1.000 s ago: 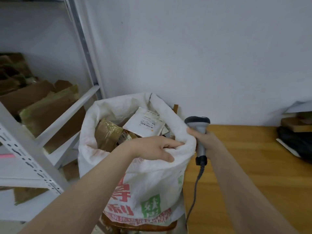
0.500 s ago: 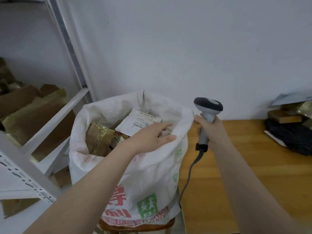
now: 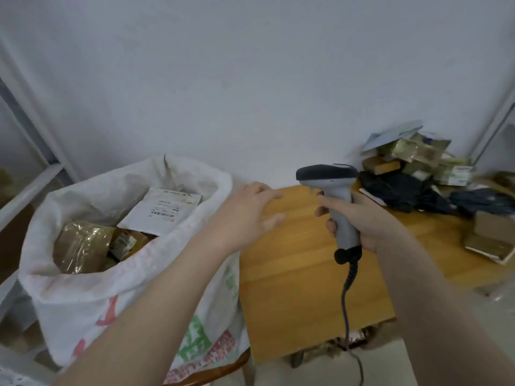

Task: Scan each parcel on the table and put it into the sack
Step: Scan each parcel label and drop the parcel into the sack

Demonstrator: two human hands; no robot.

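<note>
Sack sits open and stuffed, with a white labelled parcel on top inside it. Left grip hovers just right of the sack's rim, over the worktop – fingers loose and spread, holding nothing. Further right of the sack, right grip is wrapped round the scanner handle. Parcel pile sits well right of the sack – up against the wall.

Both bare forearms rise from the lower edge to mid-frame, the left hand flat with fingers loosely straight, the right hand just beside it curled round an upright scanner.
</note>
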